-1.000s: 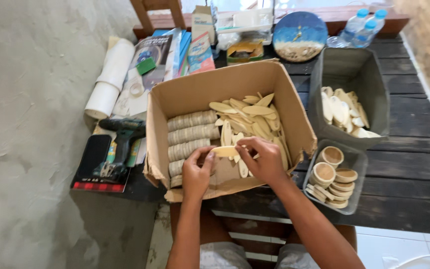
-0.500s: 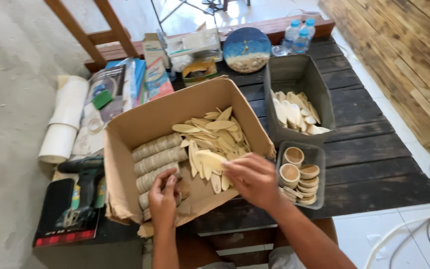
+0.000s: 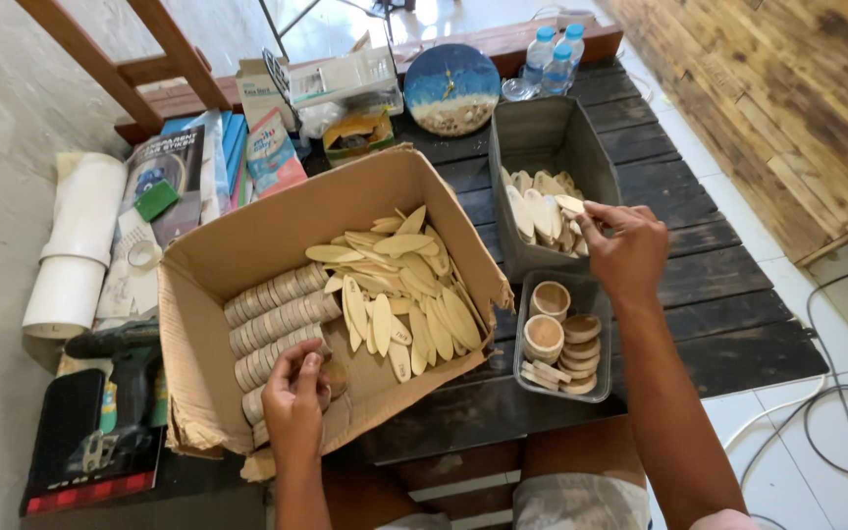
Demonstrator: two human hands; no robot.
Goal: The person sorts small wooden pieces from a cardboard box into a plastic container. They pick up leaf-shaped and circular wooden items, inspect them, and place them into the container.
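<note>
Over the grey bin [image 3: 581,147], right hand [image 3: 625,250] raised, fingertips pinched shut on one pale leaf-shaped wooden piece [image 3: 570,203]. Directly beneath that pinch, a heap of like pieces [image 3: 537,211] inside the bin. Just nearer the body from the pinch, a clear tray [image 3: 596,294] of small round wooden cups [image 3: 550,299] and stacked discs. Beyond the bin, a round blue-and-sand clock face [image 3: 451,86] and capped water bottles [image 3: 554,51].

At the near corner of the cardboard box [image 3: 247,250], left hand [image 3: 296,397] curled inward, fingers closed loosely around a small round wooden disc [image 3: 334,377]; extent of contact partly hidden by the fingers. Immediately ahead of this grip, rows of stacked wooden discs [image 3: 272,319] lying on edge along the box floor. To the right of this grip, a loose pile of flat leaf-shaped pieces [image 3: 399,285] filling the rest of the box.

Outside the box, left of the left-hand grip, a green cordless drill [image 3: 120,378] on a dark case. Farther away on that side, white paper rolls [image 3: 76,245] and printed packets [image 3: 164,177]. Both hands well apart, box wall and tray between them. Dark slatted table [image 3: 728,314] under all.
</note>
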